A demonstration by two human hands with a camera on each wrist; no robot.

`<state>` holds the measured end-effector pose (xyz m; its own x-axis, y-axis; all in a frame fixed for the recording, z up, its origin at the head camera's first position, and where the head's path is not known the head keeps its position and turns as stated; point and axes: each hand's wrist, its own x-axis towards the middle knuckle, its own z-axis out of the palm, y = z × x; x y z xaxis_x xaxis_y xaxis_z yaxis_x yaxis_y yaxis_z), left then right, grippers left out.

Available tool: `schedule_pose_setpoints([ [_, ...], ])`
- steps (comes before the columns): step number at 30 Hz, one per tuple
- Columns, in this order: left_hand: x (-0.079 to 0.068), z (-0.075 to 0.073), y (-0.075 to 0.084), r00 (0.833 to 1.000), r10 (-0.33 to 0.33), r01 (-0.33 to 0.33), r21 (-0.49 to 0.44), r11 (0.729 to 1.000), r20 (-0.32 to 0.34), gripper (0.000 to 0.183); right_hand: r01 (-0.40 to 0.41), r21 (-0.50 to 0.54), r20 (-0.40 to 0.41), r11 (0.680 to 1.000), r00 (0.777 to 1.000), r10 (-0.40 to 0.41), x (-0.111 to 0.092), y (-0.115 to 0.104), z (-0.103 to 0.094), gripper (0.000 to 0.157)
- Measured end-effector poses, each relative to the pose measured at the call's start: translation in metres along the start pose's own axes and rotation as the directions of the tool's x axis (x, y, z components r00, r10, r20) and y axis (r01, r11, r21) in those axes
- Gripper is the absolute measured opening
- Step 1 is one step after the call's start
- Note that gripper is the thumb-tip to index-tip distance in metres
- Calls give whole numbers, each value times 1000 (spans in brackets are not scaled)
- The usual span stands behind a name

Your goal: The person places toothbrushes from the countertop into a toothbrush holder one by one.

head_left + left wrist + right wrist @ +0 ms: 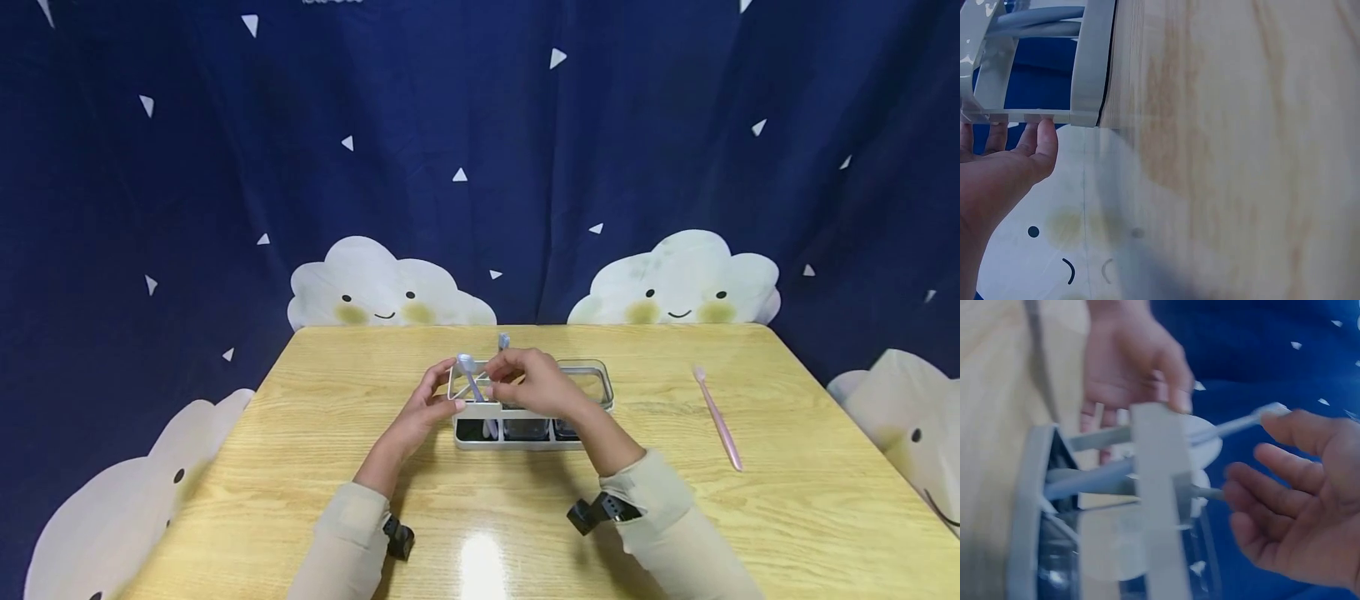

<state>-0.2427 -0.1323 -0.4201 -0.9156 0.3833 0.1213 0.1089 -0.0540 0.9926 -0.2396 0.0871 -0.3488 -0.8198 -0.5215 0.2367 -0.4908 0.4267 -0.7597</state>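
Observation:
A white toothbrush holder point(517, 445) with open frames and dark compartments stands at the middle of the table. My left hand point(418, 417) grips its left end, thumb on the upper front rail and fingertips against the side rail point(1029, 116). A blue-grey toothbrush point(469, 371) leans in the left compartment, head up. Behind it rises the head of a second toothbrush point(503, 340). Over the holder, my right hand point(542, 385) has its fingers loosely bent close to the brushes. In the right wrist view its thumb is right at one brush head point(1272, 410).
A pink toothbrush point(720, 421) lies on the wooden table point(247, 467) to the right of the holder. Across the table's far edge hangs a dark blue curtain point(480, 100) with clouds and white triangles. Both wrists wear small black cameras point(603, 511).

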Motion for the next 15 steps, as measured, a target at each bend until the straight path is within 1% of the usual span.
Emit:
schedule_pose_setpoints([
  [3, -1, 0, 1, 1000, 4, -4, 4, 1000, -4, 65, 31, 3, 75, 1000, 997, -32, -5, -3, -12, 33],
  [6, -2, 0, 1, 1000, 4, -4, 12, 1000, -2, 66, 62, -7, 123, 998, 991, -61, -10, -6, -22, 36],
  [11, -2, 0, 1, 1000, 3, -3, 22, 1000, -4, 66, 49, -12, 166, 999, 985, -46, -17, -9, -35, 41],
  [15, -1, 0, 1, 1000, 0, 0, 22, 1000, -2, 67, 44, -30, 210, 999, 977, -37, -22, -3, -43, 46],
])
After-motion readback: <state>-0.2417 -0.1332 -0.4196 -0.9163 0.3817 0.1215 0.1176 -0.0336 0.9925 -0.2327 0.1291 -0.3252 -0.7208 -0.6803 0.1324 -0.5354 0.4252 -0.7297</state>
